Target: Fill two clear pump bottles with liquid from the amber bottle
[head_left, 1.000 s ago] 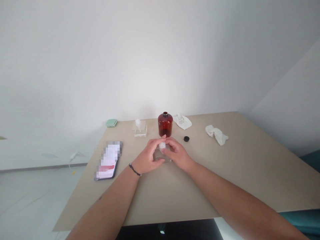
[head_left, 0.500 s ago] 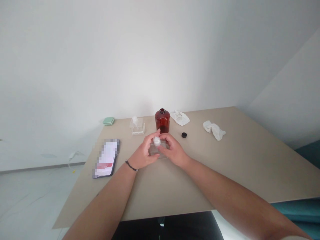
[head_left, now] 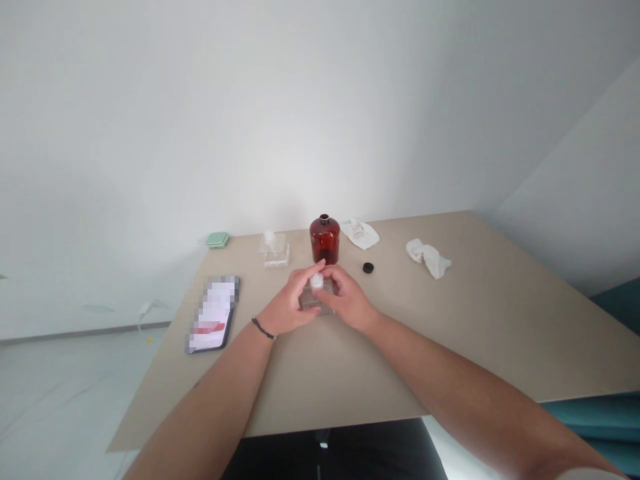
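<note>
A clear square bottle [head_left: 324,304] stands on the table, its white pump top [head_left: 317,281] pointing up. My left hand [head_left: 291,304] wraps the bottle's left side, thumb along the near face and fingers toward the back. At the right, my right hand [head_left: 350,299] has its thumb and fingers closed around the white top; part of the bottle is hidden behind them. Just beyond my hands stands a brown bottle [head_left: 325,241], uncapped, with dark liquid low inside. A small black cap [head_left: 368,268] lies to the right of it.
A second clear square bottle with a white top [head_left: 276,253] stands back left, near a green case [head_left: 217,241]. A phone [head_left: 213,315] lies at the left. Crumpled white tissues [head_left: 361,234] rest by the wall, and another tissue [head_left: 429,258] farther right on the beige table [head_left: 480,320].
The white top has shifted slightly right and looks more upright, with my fingers turned a little around it. Both hands stay on the clear bottle.
</note>
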Motion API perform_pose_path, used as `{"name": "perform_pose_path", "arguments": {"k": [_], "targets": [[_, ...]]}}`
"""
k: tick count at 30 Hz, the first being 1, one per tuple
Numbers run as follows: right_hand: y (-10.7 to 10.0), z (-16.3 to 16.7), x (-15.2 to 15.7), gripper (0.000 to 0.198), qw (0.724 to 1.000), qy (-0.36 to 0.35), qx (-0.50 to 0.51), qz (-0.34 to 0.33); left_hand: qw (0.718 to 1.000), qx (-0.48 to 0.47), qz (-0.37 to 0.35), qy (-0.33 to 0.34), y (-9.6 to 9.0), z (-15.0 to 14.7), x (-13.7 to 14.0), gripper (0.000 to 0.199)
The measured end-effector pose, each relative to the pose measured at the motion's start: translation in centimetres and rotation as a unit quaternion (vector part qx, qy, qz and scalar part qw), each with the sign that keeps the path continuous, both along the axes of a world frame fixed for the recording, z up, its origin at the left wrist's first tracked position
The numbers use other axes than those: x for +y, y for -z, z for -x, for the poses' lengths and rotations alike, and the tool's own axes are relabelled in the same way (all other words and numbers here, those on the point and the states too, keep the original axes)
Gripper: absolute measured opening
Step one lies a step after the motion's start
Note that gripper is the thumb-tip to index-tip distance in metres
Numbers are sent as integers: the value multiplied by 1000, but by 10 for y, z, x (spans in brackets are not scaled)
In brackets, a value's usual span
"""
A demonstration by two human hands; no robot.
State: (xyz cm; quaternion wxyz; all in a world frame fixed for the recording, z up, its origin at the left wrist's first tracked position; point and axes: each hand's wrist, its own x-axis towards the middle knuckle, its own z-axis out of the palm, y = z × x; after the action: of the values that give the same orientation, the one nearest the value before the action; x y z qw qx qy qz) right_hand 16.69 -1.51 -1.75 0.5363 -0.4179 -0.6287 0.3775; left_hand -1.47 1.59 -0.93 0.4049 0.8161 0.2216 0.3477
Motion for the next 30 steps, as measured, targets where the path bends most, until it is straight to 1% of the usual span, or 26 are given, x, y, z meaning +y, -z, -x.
{"name": "perform_pose_path", "arguments": {"k": [3,7,9,11,13,17,23,30], "targets": [[0,0,0,23,1000,-2,1,8,1000,11,1,-2,1,0,0,86],[-3,1,0,23,1000,-10,5,-2,999,-38,6,16,6,-1,0,88],[-4,1,-1,23,1000,-12,5,-2,999,-35,-15,14,5,-1,0,83],[-4,1,-1,24,1000,-13,8,3,999,-12,-37,6,4,-1,0,74],[-4,0,-2,26,1000,-15,10,9,999,0,-47,3,1,0,0,69],[0,-1,-1,29,1000,-9,1,13,999,-7,-42,8,0,0,0,71],[3,-3,3,28,999,-15,-16,-25,999,-7,-47,5,2,-1,1,74],[6,-2,3,32,1000,1,7,4,999,-11,-33,9,2,-1,1,73]]}}
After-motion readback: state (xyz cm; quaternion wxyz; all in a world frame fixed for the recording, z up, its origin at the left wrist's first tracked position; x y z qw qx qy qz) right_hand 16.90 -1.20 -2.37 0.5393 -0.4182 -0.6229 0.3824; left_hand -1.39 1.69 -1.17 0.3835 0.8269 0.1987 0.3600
